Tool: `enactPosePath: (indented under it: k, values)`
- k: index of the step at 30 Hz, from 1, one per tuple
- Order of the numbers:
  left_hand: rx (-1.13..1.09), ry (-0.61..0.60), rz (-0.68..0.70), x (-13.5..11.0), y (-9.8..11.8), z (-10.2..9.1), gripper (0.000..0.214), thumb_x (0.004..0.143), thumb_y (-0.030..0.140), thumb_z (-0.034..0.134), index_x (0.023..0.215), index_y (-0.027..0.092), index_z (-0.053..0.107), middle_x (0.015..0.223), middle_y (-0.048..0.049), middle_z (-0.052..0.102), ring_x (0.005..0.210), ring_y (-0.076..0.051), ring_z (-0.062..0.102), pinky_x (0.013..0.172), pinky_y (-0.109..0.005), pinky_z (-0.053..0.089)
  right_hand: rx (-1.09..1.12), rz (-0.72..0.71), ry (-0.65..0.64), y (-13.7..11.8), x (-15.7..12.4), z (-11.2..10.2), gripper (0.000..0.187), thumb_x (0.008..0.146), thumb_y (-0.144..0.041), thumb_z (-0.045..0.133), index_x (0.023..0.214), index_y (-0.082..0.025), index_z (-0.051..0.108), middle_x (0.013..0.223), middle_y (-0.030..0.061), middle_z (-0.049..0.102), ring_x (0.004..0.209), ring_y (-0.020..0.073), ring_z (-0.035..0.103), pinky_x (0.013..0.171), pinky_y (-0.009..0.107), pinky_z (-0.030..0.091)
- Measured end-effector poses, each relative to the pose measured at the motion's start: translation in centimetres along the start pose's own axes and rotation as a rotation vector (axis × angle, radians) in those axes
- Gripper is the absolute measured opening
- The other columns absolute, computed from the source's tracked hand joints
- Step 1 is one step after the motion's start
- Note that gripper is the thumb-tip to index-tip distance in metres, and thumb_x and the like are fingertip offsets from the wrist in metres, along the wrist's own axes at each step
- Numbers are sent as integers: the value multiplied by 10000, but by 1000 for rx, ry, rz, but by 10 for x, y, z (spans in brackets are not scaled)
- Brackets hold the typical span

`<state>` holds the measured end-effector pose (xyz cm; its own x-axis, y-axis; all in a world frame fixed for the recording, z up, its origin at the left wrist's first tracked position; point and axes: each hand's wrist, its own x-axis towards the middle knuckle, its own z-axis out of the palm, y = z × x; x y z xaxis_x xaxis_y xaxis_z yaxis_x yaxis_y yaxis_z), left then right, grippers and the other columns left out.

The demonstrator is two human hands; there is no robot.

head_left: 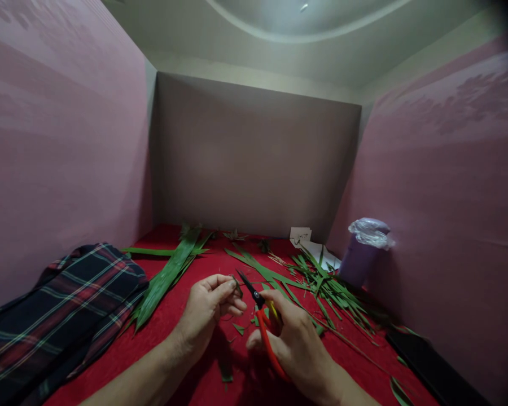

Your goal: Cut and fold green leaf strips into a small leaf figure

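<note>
My right hand (294,341) grips a pair of scissors (262,318) with orange-red handles and dark blades, the blades pointing up and left. My left hand (209,307) is closed in a pinch on a small brownish-green leaf piece (236,283), held right at the scissor tips. Both hands hover low over a red cloth (186,344). Small green cuttings lie on the cloth beneath and between the hands.
Long green leaves (169,273) lie left of the hands, and a heap of narrow leaf strips (322,282) lies to the right. A plaid cloth (63,310) covers the left side. A purple bin with a plastic liner (364,254) and white paper (317,251) sit at the right.
</note>
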<state>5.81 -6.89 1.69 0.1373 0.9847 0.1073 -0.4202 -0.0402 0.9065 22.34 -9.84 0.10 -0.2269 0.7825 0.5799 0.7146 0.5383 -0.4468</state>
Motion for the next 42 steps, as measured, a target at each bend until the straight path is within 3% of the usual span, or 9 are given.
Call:
enactPosePath:
  k: [9, 20, 35, 42]
  values:
    - [28, 5, 14, 1, 0, 0, 95, 719, 186, 602, 680, 115, 553, 575, -27, 623, 482, -116, 594, 471, -195, 456, -110, -48, -35, 3, 2, -3, 444, 632, -452, 683, 972, -214, 525, 625, -35, 572, 520, 139, 510, 500, 230, 354]
    - [24, -3, 2, 3, -1, -1, 104, 693, 190, 626, 665, 108, 569, 575, -33, 620, 476, -117, 592, 464, -196, 459, -131, -81, -13, 5, 1, -2, 416, 645, -450, 677, 961, -196, 581, 622, -4, 627, 501, 149, 548, 498, 238, 370]
    - [19, -19, 1, 1, 1, 1, 135, 684, 223, 649, 656, 111, 580, 568, -19, 604, 468, -105, 576, 457, -193, 454, -48, -79, -18, 11, 1, 0, 373, 636, -163, 711, 986, -213, 594, 682, -19, 681, 541, 142, 600, 560, 227, 431]
    - [44, -17, -5, 0, 1, 1, 146, 682, 239, 652, 642, 118, 579, 546, -19, 612, 457, -104, 573, 459, -193, 448, -62, -81, -15, 12, 0, 0, 345, 641, -153, 700, 967, -207, 604, 648, -20, 672, 515, 137, 589, 539, 222, 416]
